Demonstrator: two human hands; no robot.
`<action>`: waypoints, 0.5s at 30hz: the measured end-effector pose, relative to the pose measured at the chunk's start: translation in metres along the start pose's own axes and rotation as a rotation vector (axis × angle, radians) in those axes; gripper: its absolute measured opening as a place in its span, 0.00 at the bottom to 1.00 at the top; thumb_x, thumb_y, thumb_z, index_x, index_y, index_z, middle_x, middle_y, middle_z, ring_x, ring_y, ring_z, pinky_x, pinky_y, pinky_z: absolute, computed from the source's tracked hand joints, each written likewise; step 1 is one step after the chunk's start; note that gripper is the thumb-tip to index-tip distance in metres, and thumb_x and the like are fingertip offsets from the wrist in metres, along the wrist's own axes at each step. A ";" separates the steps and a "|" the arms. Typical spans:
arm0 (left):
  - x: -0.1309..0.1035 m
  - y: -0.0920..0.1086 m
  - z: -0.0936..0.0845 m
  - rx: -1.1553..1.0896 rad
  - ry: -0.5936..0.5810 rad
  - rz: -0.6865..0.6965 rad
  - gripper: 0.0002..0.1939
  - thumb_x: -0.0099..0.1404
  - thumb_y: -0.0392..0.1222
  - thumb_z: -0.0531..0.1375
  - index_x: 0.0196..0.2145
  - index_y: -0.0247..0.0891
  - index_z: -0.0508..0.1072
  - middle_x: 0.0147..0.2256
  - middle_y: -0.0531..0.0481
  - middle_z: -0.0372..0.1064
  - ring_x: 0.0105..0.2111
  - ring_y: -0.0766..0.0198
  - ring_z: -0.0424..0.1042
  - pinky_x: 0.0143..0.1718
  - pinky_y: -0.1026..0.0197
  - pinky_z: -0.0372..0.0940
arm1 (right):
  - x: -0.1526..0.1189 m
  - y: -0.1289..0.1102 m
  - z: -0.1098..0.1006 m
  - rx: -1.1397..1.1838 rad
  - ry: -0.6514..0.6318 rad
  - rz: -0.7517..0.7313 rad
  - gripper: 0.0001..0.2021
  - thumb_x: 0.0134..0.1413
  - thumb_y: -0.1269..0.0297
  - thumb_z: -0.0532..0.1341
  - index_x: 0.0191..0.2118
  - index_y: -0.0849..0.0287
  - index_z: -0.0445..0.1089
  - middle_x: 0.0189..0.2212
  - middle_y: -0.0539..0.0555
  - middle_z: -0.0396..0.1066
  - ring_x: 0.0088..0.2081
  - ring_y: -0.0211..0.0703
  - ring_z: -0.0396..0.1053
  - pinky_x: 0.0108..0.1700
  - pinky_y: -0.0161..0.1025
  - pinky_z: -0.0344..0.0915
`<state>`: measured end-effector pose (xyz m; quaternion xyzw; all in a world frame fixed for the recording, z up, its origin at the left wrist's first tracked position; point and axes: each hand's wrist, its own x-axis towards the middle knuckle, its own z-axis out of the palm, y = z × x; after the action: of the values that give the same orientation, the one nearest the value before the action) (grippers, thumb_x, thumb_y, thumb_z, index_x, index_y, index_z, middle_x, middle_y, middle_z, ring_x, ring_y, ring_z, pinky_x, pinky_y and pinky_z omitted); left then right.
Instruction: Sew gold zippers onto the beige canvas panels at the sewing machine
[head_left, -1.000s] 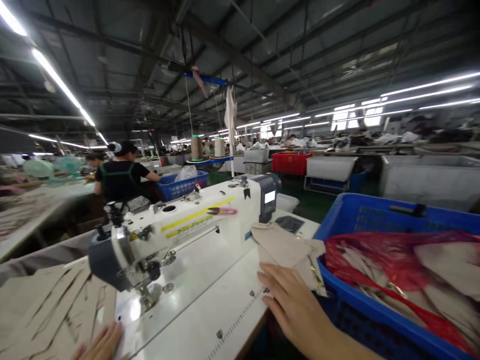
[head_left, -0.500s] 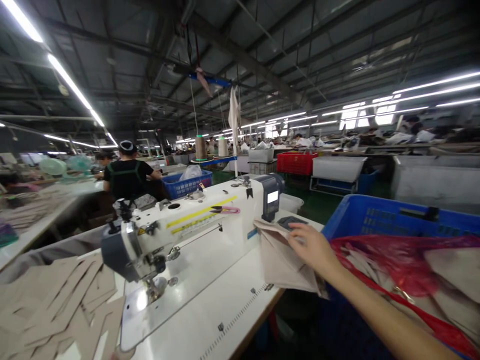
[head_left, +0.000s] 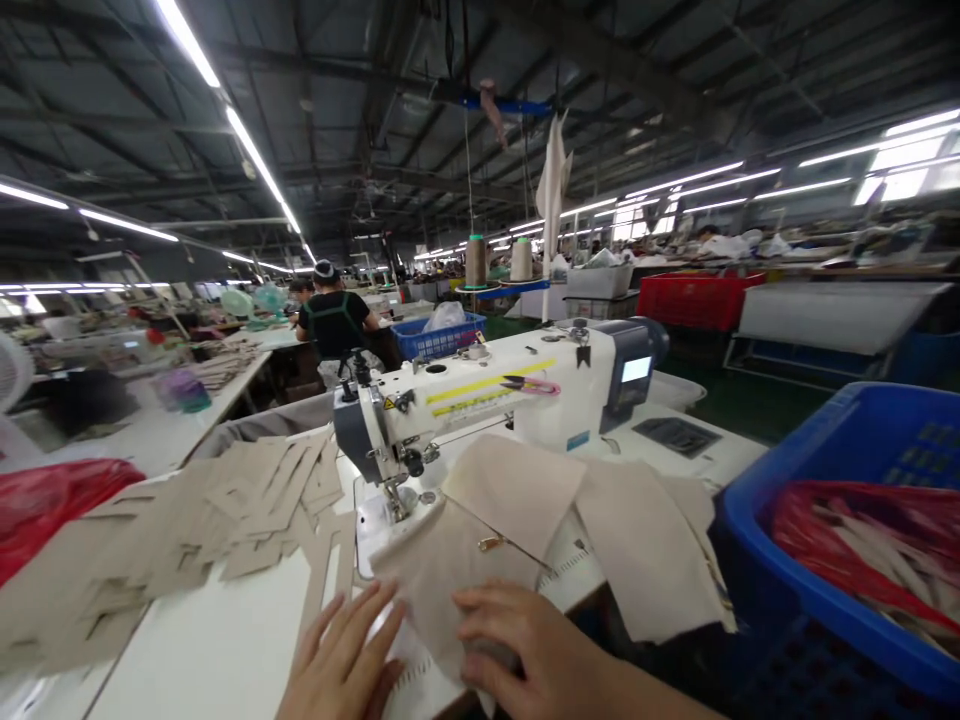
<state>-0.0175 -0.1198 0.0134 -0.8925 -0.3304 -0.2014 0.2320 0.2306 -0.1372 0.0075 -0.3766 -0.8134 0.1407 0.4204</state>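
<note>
A beige fabric piece (head_left: pixel 502 480) with a metal zipper pull (head_left: pixel 491 544) lies on the sewing machine bed, its left edge near the needle area. My left hand (head_left: pixel 349 640) rests at the fabric's lower left edge, fingers spread. Curled around the fabric's near edge is my right hand (head_left: pixel 517 640), with something dark under its fingers that I cannot make out. More beige fabric (head_left: pixel 645 540) hangs over the table edge to the right. The white sewing machine (head_left: pixel 562 405) stands behind, pink-handled snips (head_left: pixel 536 385) lying on its arm.
Beige cut pieces (head_left: pixel 255 490) are heaped left of the machine. A blue basket (head_left: pixel 787 570) with a red bag (head_left: pixel 825 510) stands at the right. Red plastic (head_left: pixel 60 500) lies far left. A person (head_left: pixel 334 315) sits further back, beside another blue basket (head_left: pixel 435 340).
The view has turned left. My right hand has come from the right side to the front of the machine, and the fabric now lies spread on the bed. My left hand has come into view.
</note>
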 end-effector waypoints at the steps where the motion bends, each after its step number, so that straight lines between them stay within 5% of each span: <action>1: 0.015 0.004 0.000 -0.047 -0.001 0.036 0.17 0.66 0.41 0.51 0.52 0.44 0.66 0.51 0.49 0.68 0.49 0.58 0.68 0.51 0.56 0.63 | -0.001 -0.003 -0.012 -0.041 0.027 -0.021 0.07 0.55 0.66 0.57 0.36 0.57 0.73 0.41 0.54 0.74 0.43 0.41 0.70 0.48 0.37 0.64; 5: 0.083 0.017 0.016 -0.277 -0.093 0.065 0.16 0.67 0.30 0.48 0.46 0.40 0.70 0.46 0.49 0.71 0.46 0.60 0.68 0.54 0.52 0.57 | -0.019 0.017 -0.069 -0.488 0.216 0.060 0.11 0.60 0.65 0.53 0.34 0.58 0.72 0.35 0.57 0.74 0.38 0.46 0.70 0.43 0.44 0.64; 8: 0.124 0.020 0.031 -0.389 -0.198 0.036 0.15 0.66 0.29 0.49 0.42 0.41 0.71 0.42 0.50 0.71 0.44 0.61 0.68 0.53 0.52 0.55 | -0.045 0.064 -0.106 -0.867 0.297 0.234 0.20 0.60 0.54 0.49 0.42 0.63 0.71 0.45 0.65 0.70 0.48 0.59 0.66 0.50 0.57 0.58; 11: 0.143 0.019 0.041 -0.436 -0.279 0.049 0.12 0.67 0.31 0.50 0.38 0.41 0.72 0.39 0.50 0.69 0.42 0.60 0.67 0.49 0.53 0.56 | -0.062 0.111 -0.134 -1.051 0.253 0.617 0.29 0.58 0.50 0.49 0.53 0.71 0.63 0.55 0.72 0.59 0.54 0.67 0.59 0.48 0.59 0.59; 15: 0.141 0.014 0.049 -0.493 -0.334 0.004 0.08 0.67 0.34 0.51 0.35 0.40 0.70 0.37 0.50 0.67 0.39 0.58 0.65 0.43 0.54 0.57 | -0.054 0.135 -0.155 -0.960 0.033 0.988 0.30 0.54 0.49 0.55 0.50 0.75 0.64 0.45 0.73 0.67 0.47 0.66 0.64 0.43 0.53 0.61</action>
<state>0.1011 -0.0321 0.0421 -0.9434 -0.3033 -0.1252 -0.0488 0.4393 -0.0986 -0.0032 -0.8497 -0.5122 -0.0660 0.1060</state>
